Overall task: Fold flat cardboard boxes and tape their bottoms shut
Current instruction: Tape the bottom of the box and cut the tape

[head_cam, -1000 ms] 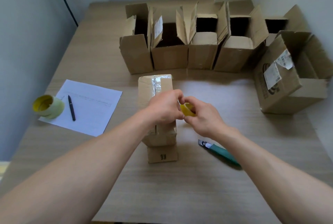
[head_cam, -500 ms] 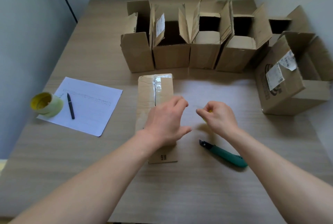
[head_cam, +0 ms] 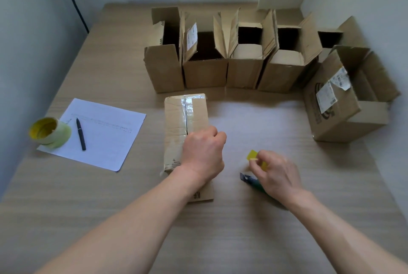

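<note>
While the left hand (head_cam: 202, 155) rests curled on the near end of the taped cardboard box (head_cam: 186, 128) lying on the desk (head_cam: 254, 218), the right hand (head_cam: 277, 175) pinches a small yellow tape piece (head_cam: 252, 155) just right of that box, above the green cutter (head_cam: 251, 182).

Matt cardboard, glossy tape
The cardboard box (head_cam: 186, 132) carries shiny clear tape (head_cam: 187, 106); the table (head_cam: 220, 229) looks like matt wood-grain laminate.

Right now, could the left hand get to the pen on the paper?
Probably yes. The left hand rests on the taped box, and only bare table and paper lie between it and the pen.
</note>
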Tool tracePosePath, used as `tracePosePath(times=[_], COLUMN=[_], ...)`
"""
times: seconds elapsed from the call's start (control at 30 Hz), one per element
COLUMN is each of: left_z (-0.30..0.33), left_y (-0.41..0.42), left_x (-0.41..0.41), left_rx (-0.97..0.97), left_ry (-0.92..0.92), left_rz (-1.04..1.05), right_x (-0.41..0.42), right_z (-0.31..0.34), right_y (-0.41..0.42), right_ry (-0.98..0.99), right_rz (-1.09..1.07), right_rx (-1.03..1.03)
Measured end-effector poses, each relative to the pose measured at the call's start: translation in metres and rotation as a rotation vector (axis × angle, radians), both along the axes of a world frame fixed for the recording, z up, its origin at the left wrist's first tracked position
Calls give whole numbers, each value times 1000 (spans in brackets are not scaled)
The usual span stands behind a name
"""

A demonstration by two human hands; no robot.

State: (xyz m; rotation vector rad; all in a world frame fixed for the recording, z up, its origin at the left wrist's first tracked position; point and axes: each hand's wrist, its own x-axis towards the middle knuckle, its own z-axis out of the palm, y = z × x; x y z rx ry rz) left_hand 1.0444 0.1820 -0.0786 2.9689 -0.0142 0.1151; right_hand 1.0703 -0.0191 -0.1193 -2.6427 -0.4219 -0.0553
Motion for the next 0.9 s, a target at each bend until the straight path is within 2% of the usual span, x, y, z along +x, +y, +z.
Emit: tracePosePath(times=[0.47, 0.67, 0.9], left_z=[-3, -4, -6], left_y=[0, 0, 0], left_x=[-1, -2, -1], left_rx=[-45, -51, -50], left_ry=[-34, -34, -41], left_rz=[26, 32, 33], right_x=[-6, -8, -6], right_z=[7, 11, 13], right_y=[-20, -25, -26], right_ry=[-116, -40, 74], right_rz=[148, 142, 27], right_rx=[32, 69, 169])
